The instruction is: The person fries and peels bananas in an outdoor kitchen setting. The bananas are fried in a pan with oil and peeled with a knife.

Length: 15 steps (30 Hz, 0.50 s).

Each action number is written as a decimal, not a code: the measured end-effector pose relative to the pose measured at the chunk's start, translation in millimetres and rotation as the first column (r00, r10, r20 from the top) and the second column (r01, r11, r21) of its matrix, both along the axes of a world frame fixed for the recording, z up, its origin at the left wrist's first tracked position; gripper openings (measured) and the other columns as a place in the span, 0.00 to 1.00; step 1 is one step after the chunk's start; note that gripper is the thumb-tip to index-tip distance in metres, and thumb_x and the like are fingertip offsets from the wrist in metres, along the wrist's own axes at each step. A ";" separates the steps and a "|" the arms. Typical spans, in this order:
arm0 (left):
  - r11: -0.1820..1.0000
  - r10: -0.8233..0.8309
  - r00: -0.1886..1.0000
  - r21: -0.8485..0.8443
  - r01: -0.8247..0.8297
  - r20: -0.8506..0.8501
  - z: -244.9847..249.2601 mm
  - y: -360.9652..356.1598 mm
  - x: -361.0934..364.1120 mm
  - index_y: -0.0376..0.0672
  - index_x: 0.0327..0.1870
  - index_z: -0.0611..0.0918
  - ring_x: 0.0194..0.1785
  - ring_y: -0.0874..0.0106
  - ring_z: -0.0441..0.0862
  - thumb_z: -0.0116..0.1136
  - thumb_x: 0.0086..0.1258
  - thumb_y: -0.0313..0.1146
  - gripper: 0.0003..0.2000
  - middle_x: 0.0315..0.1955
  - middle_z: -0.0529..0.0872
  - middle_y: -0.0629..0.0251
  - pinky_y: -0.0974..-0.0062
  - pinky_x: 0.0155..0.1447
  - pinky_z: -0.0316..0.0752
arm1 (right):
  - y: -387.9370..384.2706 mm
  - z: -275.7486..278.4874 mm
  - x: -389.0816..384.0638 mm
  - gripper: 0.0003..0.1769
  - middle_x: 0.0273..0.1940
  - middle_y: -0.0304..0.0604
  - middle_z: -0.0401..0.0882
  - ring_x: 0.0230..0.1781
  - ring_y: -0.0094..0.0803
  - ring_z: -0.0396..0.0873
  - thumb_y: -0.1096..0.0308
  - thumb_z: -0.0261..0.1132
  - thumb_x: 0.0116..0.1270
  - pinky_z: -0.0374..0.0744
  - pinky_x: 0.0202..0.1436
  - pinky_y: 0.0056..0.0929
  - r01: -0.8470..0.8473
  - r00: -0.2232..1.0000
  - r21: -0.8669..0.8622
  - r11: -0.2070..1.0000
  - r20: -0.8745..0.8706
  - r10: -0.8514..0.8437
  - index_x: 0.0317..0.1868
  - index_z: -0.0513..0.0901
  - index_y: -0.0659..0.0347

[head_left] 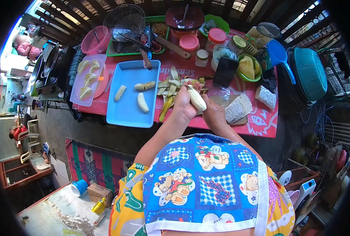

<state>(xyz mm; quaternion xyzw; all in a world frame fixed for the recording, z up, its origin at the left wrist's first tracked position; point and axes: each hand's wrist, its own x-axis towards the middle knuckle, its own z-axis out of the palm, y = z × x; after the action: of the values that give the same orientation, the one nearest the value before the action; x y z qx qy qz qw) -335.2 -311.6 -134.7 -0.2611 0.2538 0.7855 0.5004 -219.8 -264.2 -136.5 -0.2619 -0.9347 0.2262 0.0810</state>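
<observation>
A peeled banana (197,98) is in my left hand (184,104), whose fingers are wrapped round it. My right hand (214,113) is closed at the banana's lower right side; its fingertips are partly hidden, and what they grip cannot be made out. Just behind my hands, banana peels (169,91) lie in a heap on the red table cover (171,70). To the left, a blue tray (131,118) holds three peeled bananas, one of them (142,102) near its right side. Sliced banana pieces (89,79) lie in a clear tray (77,98) at the far left.
A black phone (225,72), wrapped tempeh (238,109) and a green bowl of fruit (249,67) are at the right. Jars (201,58), a knife (145,59) and a pink basin (96,40) stand behind. Two people (26,48) are far left, apart from my hands.
</observation>
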 end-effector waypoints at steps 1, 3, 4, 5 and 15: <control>0.999 0.023 1.000 0.039 -0.024 0.011 -3.6 1.9 -2.3 0.51 0.36 0.70 0.41 0.69 0.77 0.35 0.73 0.42 0.10 0.31 0.78 0.67 0.67 0.48 0.74 | -0.4 3.5 0.8 0.12 0.31 0.48 0.77 0.28 0.47 0.79 0.73 0.52 0.58 0.75 0.28 0.43 0.001 0.999 0.015 1.000 0.041 -0.002 0.44 0.68 0.58; 0.996 0.046 0.999 0.074 -0.048 0.025 -2.7 1.7 -7.9 0.52 0.35 0.70 0.40 0.69 0.78 0.36 0.73 0.42 0.10 0.31 0.79 0.67 0.67 0.47 0.74 | 0.0 4.3 9.3 0.12 0.32 0.48 0.77 0.28 0.47 0.79 0.73 0.52 0.58 0.75 0.28 0.43 -0.004 0.997 0.019 1.000 0.079 0.003 0.44 0.68 0.58; 0.998 0.049 0.999 0.046 -0.050 0.019 1.8 -0.2 -13.3 0.53 0.35 0.71 0.40 0.70 0.78 0.36 0.73 0.43 0.10 0.31 0.79 0.69 0.65 0.47 0.74 | 1.5 5.0 15.5 0.12 0.33 0.49 0.78 0.28 0.48 0.79 0.73 0.51 0.58 0.75 0.29 0.43 -0.011 0.993 0.024 1.000 0.114 0.008 0.44 0.68 0.58; 0.998 0.054 0.998 0.019 -0.054 0.013 6.1 -2.3 -18.5 0.53 0.34 0.71 0.40 0.70 0.78 0.37 0.73 0.44 0.10 0.30 0.78 0.70 0.64 0.47 0.74 | 2.4 9.3 23.1 0.12 0.33 0.49 0.78 0.28 0.48 0.79 0.73 0.51 0.58 0.75 0.29 0.43 -0.014 0.993 0.025 1.000 0.115 0.012 0.44 0.68 0.58; 0.982 0.173 0.985 0.077 -0.171 -0.021 18.2 1.9 -16.0 0.53 0.38 0.70 0.32 0.75 0.75 0.42 0.69 0.52 0.13 0.29 0.75 0.71 0.68 0.42 0.76 | 1.6 37.3 46.8 0.10 0.33 0.49 0.79 0.32 0.45 0.79 0.71 0.55 0.62 0.76 0.31 0.39 -0.014 0.998 -0.089 0.996 -0.056 0.009 0.44 0.71 0.57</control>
<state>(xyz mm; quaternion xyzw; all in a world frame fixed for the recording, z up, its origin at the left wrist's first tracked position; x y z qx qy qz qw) -351.1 -309.7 -116.5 -0.2522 0.2074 0.8383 0.4367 -173.0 -262.6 -99.2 -0.2533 -0.9226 0.2755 0.0938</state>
